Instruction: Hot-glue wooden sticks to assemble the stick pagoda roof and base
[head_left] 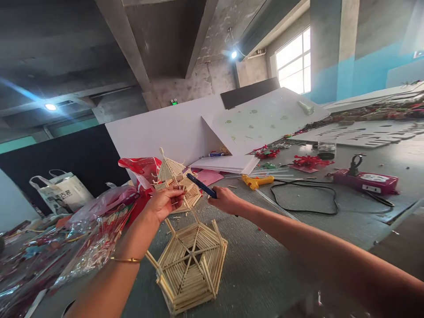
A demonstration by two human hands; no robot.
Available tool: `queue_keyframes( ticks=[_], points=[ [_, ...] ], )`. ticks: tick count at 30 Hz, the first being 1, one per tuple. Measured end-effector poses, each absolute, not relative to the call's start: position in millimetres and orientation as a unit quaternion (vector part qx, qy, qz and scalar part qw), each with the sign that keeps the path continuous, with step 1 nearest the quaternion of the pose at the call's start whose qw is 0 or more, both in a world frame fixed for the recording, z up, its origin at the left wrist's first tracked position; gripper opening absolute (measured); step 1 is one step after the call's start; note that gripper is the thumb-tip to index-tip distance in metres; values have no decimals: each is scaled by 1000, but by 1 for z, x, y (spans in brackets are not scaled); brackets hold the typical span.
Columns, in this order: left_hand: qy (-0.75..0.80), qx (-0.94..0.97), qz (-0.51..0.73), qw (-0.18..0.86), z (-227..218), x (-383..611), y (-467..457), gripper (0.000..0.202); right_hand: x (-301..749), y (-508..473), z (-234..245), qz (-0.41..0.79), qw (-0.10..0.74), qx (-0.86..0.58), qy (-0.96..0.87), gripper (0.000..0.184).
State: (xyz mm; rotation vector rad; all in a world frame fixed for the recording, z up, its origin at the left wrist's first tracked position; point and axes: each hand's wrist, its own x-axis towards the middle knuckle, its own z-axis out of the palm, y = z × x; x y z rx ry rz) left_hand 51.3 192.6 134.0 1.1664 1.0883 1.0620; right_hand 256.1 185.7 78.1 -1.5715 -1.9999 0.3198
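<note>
My left hand is closed in a pinch around a short wooden stick, partly hidden by the fingers. My right hand grips a long, slim dark blue hand tool; its far end points toward the left hand, and its exact kind is unclear. Below both hands, an octagonal frame of wooden sticks lies on the grey table, with short upright sticks around its edge. Behind the left hand stands a pagoda-like stick model with a pointed roof, partly covered by the hand and tool.
A yellow glue gun lies right of centre, its black cord looping toward a purple power strip. Plastic-wrapped bundles crowd the left side. White boards and red craft pieces lie farther back.
</note>
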Motion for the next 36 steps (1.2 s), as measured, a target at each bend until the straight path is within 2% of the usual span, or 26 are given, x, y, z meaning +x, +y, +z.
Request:
queue_keyframes(
  ticks=[6,9,15,20,26,36],
  points=[
    [469,473,439,603,135,52,188,11,257,181,85,137,300,-588,-738,16],
    [471,486,437,592,134,53,188,10,257,183,84,189,323,-579,-725,11],
    [488,563,431,509,126,65,184,19,255,188,78,378,457,-459,-662,16],
    [491,626,414,442,122,83,176,21,254,186,82,463,536,-367,-603,24],
    [500,661,366,423,117,97,178,19,252,184,83,485,531,-353,-598,24],
    [520,613,244,542,130,89,181,26,252,181,85,470,528,-358,-609,17]
  ],
)
